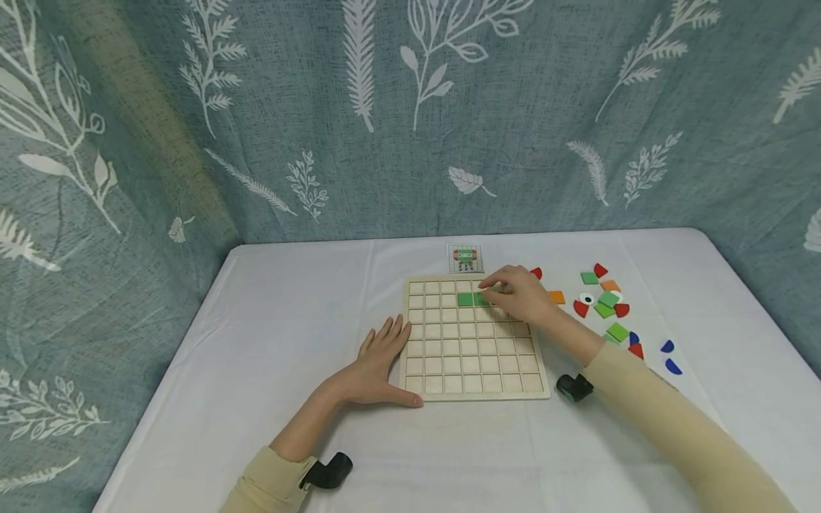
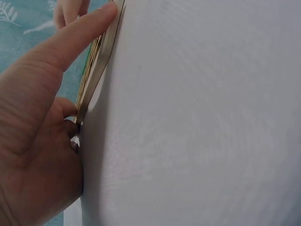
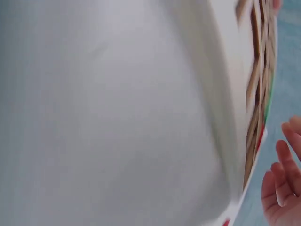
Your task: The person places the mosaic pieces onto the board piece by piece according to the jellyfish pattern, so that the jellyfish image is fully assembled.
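A wooden grid board lies on the white table. Two green square tiles sit side by side in its second row. My right hand hovers over the upper right of the board, fingertips at the right green tile; whether it pinches a piece is hidden. My left hand lies flat on the table against the board's left edge, thumb along the bottom corner. In the left wrist view the left hand touches the board's edge. The right wrist view is blurred, showing the board's edge.
Loose coloured pieces lie right of the board: green squares, orange squares, red quarter shapes, blue shapes and a white ring. A small pattern card lies behind the board. A leaf-print curtain backs the table.
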{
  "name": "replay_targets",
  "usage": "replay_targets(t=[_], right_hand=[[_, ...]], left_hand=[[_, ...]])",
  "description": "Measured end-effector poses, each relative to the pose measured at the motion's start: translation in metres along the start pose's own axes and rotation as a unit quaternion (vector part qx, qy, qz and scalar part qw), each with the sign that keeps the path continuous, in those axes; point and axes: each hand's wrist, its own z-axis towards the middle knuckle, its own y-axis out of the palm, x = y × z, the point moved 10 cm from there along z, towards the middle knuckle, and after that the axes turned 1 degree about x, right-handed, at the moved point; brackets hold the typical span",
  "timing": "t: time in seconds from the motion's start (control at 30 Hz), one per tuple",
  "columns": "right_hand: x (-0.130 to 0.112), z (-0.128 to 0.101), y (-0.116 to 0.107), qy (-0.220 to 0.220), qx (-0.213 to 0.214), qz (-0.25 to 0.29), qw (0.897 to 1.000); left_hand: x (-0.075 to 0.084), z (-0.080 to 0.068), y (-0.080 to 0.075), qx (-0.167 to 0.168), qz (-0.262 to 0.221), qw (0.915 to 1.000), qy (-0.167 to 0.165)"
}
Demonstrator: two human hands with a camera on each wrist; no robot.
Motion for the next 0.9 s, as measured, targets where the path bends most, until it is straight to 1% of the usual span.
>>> replay_targets(t=[0.07, 0.2, 0.27, 0.33, 0.43, 0.5, 0.6, 0.9], right_hand=[[0.010, -0.006, -0.015, 0.017, 0.016, -0.008, 1.000], [0.041, -0.023, -0.051, 0.059, 0.038, -0.052, 0.996], [0.059, -0.032, -0.069, 0.087, 0.040, -0.076, 0.993], [0.077, -0.040, -0.085, 0.117, 0.033, -0.101, 0.987], [0.099, -0.050, -0.102, 0.159, 0.018, -0.127, 0.979], [0.109, -0.054, -0.108, 0.179, 0.005, -0.132, 0.975], [0.118, -0.057, -0.110, 0.197, -0.009, -0.126, 0.972], [0.123, -0.059, -0.106, 0.211, -0.011, -0.114, 0.971]], left_hand=[[0.000, 0.000, 0.000, 0.001, -0.002, 1.0000, 0.000], [0.000, 0.000, 0.000, 0.002, -0.005, 1.0000, 0.001], [-0.001, 0.000, 0.000, 0.002, -0.004, 1.0000, 0.001], [-0.001, 0.001, 0.000, 0.002, -0.003, 1.0000, 0.001], [-0.001, 0.000, 0.001, 0.001, -0.002, 1.0000, 0.002], [-0.001, 0.000, 0.001, 0.001, -0.002, 1.0000, 0.002], [-0.001, 0.000, 0.001, 0.003, -0.002, 1.0000, 0.004], [-0.001, -0.001, 0.002, -0.003, 0.007, 0.9999, 0.014]])
